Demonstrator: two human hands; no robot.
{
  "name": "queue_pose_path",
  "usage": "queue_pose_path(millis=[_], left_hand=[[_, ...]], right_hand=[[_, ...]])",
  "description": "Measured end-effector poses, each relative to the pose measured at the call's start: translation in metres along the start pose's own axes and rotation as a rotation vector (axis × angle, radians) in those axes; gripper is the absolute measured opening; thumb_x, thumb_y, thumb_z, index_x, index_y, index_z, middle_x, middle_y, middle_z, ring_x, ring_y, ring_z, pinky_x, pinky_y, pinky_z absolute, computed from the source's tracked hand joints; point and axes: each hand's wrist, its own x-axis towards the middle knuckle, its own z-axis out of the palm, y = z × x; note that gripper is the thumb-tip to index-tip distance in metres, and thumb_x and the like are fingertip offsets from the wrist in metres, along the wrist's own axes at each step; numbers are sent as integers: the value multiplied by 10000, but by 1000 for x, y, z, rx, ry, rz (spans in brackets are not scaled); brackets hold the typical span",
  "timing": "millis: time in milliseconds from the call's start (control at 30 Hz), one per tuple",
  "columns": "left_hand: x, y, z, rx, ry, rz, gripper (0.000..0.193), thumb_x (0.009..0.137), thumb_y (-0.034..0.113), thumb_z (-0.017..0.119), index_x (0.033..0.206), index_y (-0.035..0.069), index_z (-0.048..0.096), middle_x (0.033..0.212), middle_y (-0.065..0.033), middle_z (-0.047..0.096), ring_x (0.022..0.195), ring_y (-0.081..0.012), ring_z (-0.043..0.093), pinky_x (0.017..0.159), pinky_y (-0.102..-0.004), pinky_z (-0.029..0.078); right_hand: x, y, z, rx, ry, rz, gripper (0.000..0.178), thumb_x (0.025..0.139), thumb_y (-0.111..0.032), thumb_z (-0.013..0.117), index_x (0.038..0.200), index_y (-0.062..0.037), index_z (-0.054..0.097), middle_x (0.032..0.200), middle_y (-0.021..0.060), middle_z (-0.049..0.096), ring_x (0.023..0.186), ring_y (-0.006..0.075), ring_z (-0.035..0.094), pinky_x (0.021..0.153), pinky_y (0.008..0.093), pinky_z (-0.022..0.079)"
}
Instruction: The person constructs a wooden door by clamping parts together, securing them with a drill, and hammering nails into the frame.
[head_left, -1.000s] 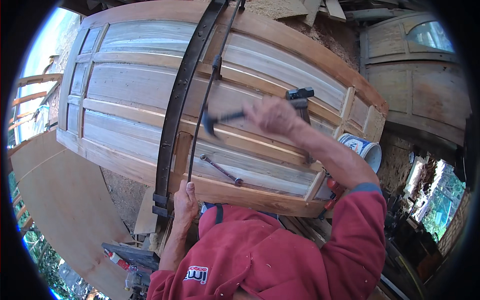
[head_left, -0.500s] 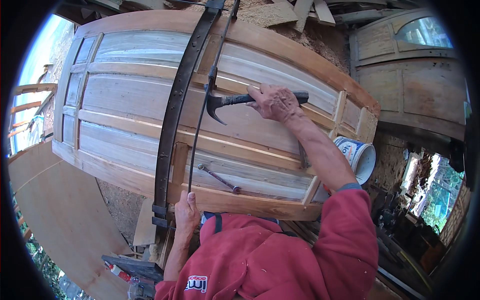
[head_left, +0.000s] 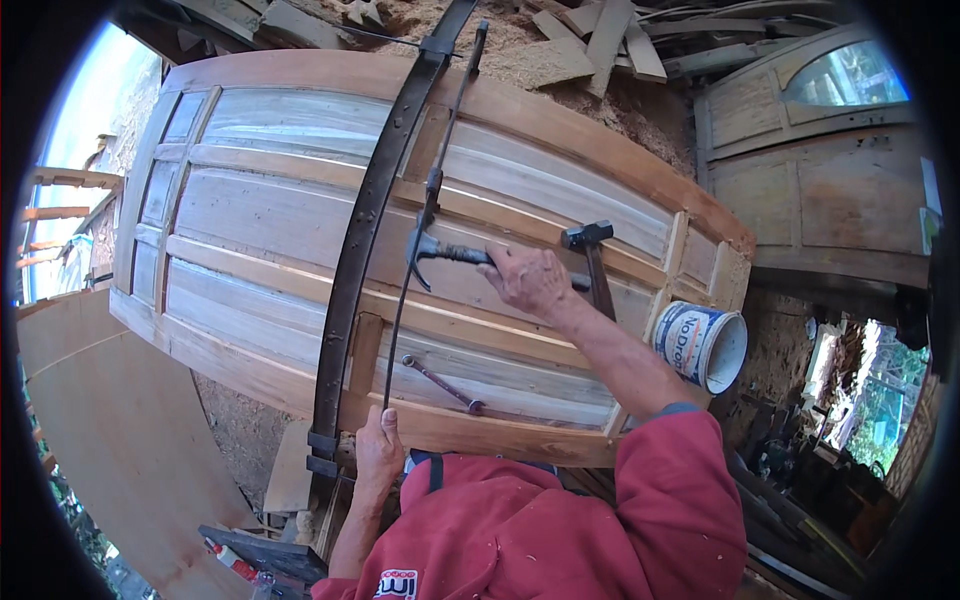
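Right hand [head_left: 533, 280] around steel claw hammer [head_left: 440, 252]

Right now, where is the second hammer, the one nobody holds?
In the head view, the loose hammer lies on the wooden door, right of centre, just beyond the right hand.

Claw hammer [head_left: 440, 252]: dark metal head, dark handle, held roughly horizontal above the door panel, claw end pointing left beside the thin rod. Clamp bar [head_left: 365, 240]: long, dark, curved, lying across the panelled wooden door [head_left: 250, 220].
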Motion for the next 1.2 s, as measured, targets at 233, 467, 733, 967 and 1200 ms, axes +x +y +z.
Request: queue_pose_path(millis=[233, 467, 733, 967, 1200], left_hand=[[-5, -6, -2, -48, -57, -38, 462, 1066, 454, 408, 916, 24, 489, 676, -289, 558, 690, -534, 576, 587, -586, 388], [17, 14, -19, -98, -93, 29, 392, 1056, 396, 474, 1132, 23, 566, 789, -274, 632, 777, -495, 639, 665, -520, 477], [28, 5, -4, -163, -104, -26, 446, 1074, 429, 390, 982, 13, 522, 737, -291, 584, 761, -544, 584, 642, -574, 409], [38, -2, 6, -179, -92, -35, 524, 1083, 472, 320, 934, 24, 549, 678, -208, 562, 659, -401, 588, 608, -489, 427], [21, -23, 4, -86, -65, 51, 390, 1070, 421, 359, 1067, 83, 554, 875, -248, 603, 827, -490, 597, 717, -555, 474]], right_hand=[[-122, 11, 68, 98, -61, 157, 321, 987, -398, 557, 1031, -82, 588, 835, 212, 664, 718, 417, 669, 609, 530, 525], [-119, -2, 39, 85, -102, 138, 312, 966, -391, 601, 998, -80, 590, 839, 190, 661, 723, 408, 671, 600, 514, 534], [-60, -28, 3, -48, -103, -183, 338, 929, -427, 642, 985, -97, 596, 790, 134, 636, 722, 339, 688, 599, 461, 559], [-34, -13, -7, -205, -9, -357, 356, 908, -439, 661, 951, -92, 591, 704, 100, 589, 606, 297, 643, 526, 398, 533], [14, -14, -10, -208, 188, -114, 294, 923, -394, 656, 1018, -117, 626, 756, 134, 626, 620, 328, 654, 515, 443, 519]])
